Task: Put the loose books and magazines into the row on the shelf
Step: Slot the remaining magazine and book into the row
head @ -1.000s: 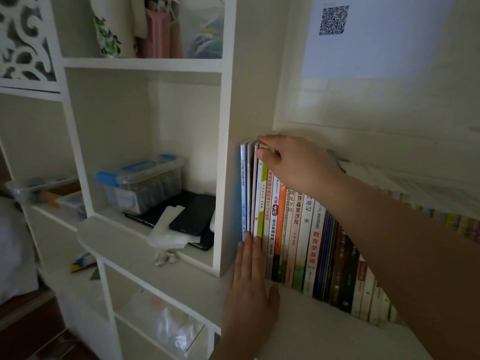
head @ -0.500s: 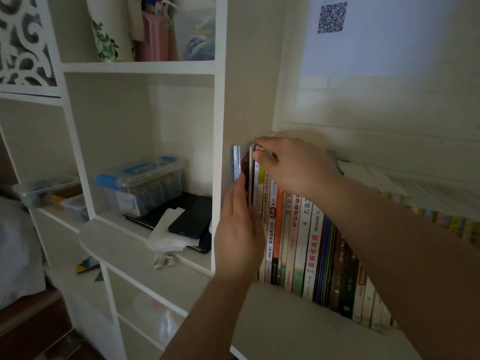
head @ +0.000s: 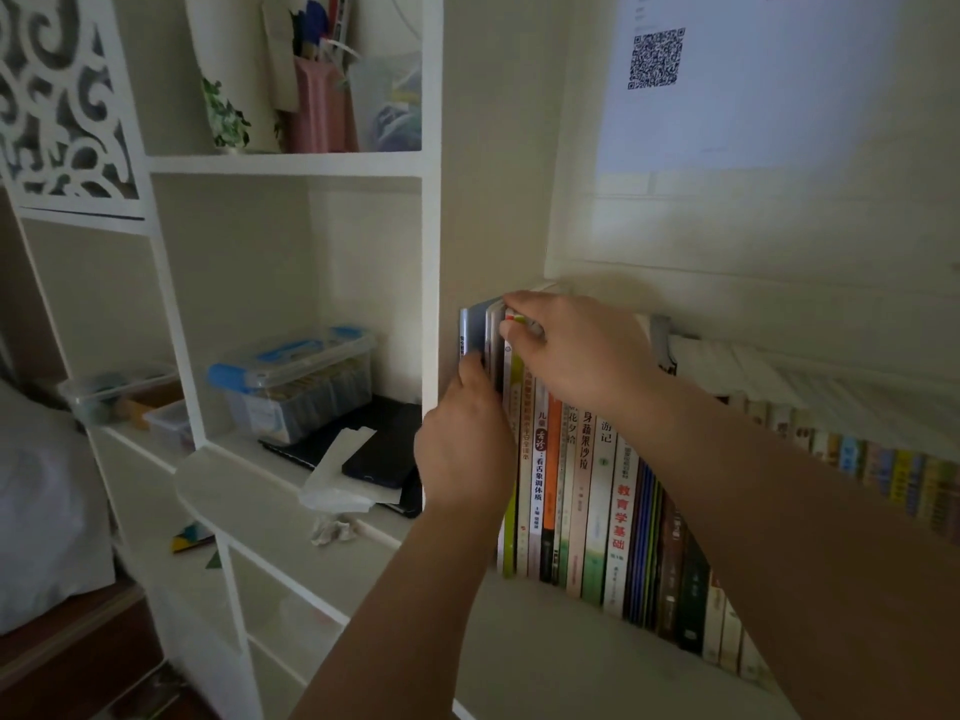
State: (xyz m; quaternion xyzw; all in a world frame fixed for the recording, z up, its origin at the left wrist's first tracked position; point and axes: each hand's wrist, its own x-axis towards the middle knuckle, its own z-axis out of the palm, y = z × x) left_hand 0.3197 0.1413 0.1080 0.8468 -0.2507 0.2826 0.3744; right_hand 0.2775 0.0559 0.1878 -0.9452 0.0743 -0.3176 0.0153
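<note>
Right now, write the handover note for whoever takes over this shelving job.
Left hand: holds the thin blue-spined book at the row's left end, beside the white shelf divider.
Right hand: pinches the top of the next books, at the red-and-green spine top.
Row of upright colourful books stands on the shelf.
Done: thin book partly in.
Left: seat it flush, release both hands. No other loose books visible.

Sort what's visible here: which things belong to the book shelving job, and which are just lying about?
Job: thin blue-spined book; row of books; left hand; right hand.
Lying about: blue-lidded plastic box; dark phone; crumpled tissue; pink holder; QR code sheet.
</note>
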